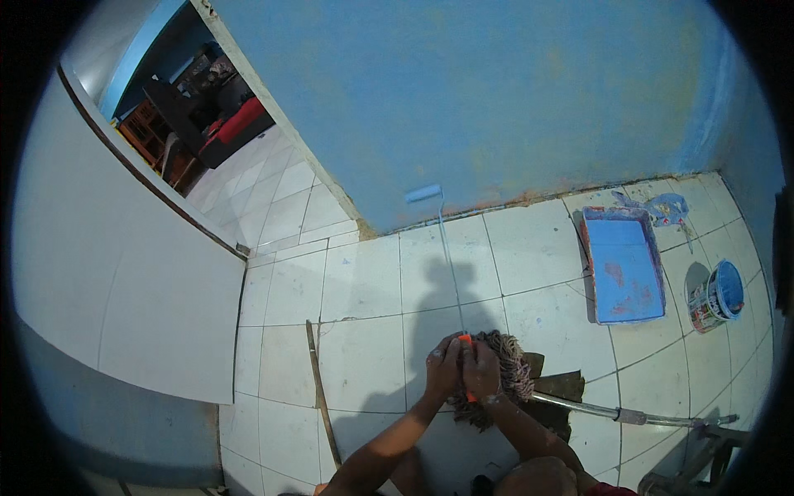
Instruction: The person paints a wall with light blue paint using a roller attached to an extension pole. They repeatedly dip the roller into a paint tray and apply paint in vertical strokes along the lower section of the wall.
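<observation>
Both my hands are closed around the orange handle of a paint roller (423,193). My left hand (444,367) is on the handle's left side, and my right hand (482,372) grips it from the right. The long wire frame runs up from the handle to the roller head, which lies against the low part of the blue wall (484,93). Under my hands a string mop head (510,363) rests on the tiles. To the right lie a paint tray (626,266) with blue paint and an upright paint bucket (713,301).
A wooden stick (319,390) lies on the floor at left, near a white door (155,248). The mop's metal pole (577,406) stretches right over dark boards (561,385). A blue-stained plastic bag (670,208) lies beyond the tray. A doorway opens at upper left.
</observation>
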The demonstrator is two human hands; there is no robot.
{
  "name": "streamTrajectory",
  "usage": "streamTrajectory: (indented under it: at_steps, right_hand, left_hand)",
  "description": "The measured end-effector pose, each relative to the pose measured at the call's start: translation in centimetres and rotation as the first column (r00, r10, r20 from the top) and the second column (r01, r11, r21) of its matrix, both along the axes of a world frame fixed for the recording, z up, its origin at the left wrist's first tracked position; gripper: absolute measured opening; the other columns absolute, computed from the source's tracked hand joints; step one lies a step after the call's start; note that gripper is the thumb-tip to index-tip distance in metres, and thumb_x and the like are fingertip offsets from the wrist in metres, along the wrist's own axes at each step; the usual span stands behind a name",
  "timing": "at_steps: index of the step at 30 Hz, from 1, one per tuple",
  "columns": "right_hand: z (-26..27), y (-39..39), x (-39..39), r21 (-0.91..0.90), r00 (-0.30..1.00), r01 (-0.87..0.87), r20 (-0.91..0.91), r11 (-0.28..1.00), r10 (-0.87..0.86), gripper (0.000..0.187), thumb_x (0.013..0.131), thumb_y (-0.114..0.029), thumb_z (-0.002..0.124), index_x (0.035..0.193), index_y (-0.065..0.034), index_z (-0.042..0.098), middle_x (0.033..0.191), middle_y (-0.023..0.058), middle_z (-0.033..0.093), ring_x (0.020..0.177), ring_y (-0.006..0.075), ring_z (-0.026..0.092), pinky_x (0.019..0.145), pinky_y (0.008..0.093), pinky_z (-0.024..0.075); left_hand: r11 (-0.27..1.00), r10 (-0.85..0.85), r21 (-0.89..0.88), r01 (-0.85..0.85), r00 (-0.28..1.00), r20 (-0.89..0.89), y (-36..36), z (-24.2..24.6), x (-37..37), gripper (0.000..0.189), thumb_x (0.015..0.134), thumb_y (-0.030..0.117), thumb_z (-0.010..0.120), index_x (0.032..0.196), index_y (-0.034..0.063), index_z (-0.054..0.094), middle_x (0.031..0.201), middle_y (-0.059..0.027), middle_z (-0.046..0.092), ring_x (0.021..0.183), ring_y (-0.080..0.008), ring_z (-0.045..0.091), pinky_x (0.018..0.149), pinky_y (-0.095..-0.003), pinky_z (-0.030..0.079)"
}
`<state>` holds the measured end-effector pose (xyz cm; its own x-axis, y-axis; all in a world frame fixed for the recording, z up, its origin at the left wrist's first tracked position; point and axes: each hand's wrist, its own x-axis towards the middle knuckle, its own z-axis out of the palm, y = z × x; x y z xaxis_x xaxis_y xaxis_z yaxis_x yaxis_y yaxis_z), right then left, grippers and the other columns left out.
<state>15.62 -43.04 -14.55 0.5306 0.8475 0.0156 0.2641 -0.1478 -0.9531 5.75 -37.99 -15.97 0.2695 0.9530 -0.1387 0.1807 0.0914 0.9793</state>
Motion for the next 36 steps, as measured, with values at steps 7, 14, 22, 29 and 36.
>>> streamTrajectory:
  at_steps: [7, 14, 22, 29, 36]
  right_hand:
    - [3.6, -0.1, -0.8, 0.076, 0.997, -0.044, -0.061, 0.996, 0.048, 0.028, 0.103, -0.024, 0.057, 0.098, 0.0015, 0.065, 0.082, 0.0240, 0.068, 0.078, 0.0447, 0.068, 0.065, 0.0489, 0.0517]
    - [4.2, 0.0, -1.5, 0.115, 0.993, -0.078, -0.076, 0.990, 0.087, 0.024, 0.104, -0.022, 0.056, 0.101, 0.0003, 0.062, 0.080, 0.0228, 0.067, 0.074, 0.0447, 0.068, 0.062, 0.0483, 0.0513]
    - [7.4, 1.1, -1.7, 0.186, 0.987, -0.067, -0.129, 0.980, 0.092, 0.024, 0.104, -0.022, 0.055, 0.107, 0.0004, 0.063, 0.082, 0.0214, 0.068, 0.073, 0.0403, 0.070, 0.063, 0.0461, 0.0523]
    - [7.3, -0.2, 0.7, 0.081, 0.979, -0.094, -0.173, 0.992, 0.107, 0.029, 0.107, -0.024, 0.054, 0.113, 0.0025, 0.063, 0.094, 0.0178, 0.068, 0.085, 0.0228, 0.066, 0.076, 0.0375, 0.0512]
    - [-1.0, -3.3, 4.8, 0.020, 0.996, -0.047, -0.070, 0.999, 0.048, 0.036, 0.107, -0.029, 0.052, 0.118, 0.0029, 0.065, 0.113, 0.0254, 0.069, 0.106, 0.0392, 0.068, 0.090, 0.0455, 0.0519]
  left_hand:
    - [0.997, 0.081, -0.009, -0.080, 0.988, 0.135, -0.1, 3.3, -0.2, 0.033, 0.104, 0.019, 0.049, 0.119, -0.0027, 0.069, 0.103, -0.0135, 0.074, 0.090, -0.0189, 0.070, 0.081, -0.0339, 0.057]
    - [0.940, 0.044, 0.339, -0.043, 0.999, 0.003, 0.3, 2.5, -1.2, 0.033, 0.104, 0.019, 0.049, 0.118, -0.0048, 0.067, 0.103, -0.0140, 0.074, 0.089, -0.0188, 0.069, 0.082, -0.0337, 0.057]
    - [0.984, 0.114, 0.108, -0.140, 0.970, 0.217, 0.8, 7.3, -0.7, 0.034, 0.104, 0.019, 0.049, 0.118, -0.0054, 0.067, 0.102, -0.0109, 0.072, 0.094, -0.0169, 0.066, 0.083, -0.0312, 0.054]
    - [0.978, 0.013, 0.208, -0.022, 0.999, 0.046, 0.7, 5.9, 0.4, 0.034, 0.103, 0.019, 0.052, 0.124, -0.0038, 0.066, 0.106, -0.0173, 0.073, 0.098, -0.0244, 0.070, 0.089, -0.0369, 0.055]
    - [0.988, -0.148, 0.019, 0.153, 0.978, -0.147, -2.3, 1.5, 3.8, 0.040, 0.104, 0.027, 0.050, 0.130, -0.0007, 0.064, 0.122, -0.0213, 0.070, 0.115, -0.0326, 0.067, 0.101, -0.0406, 0.049]
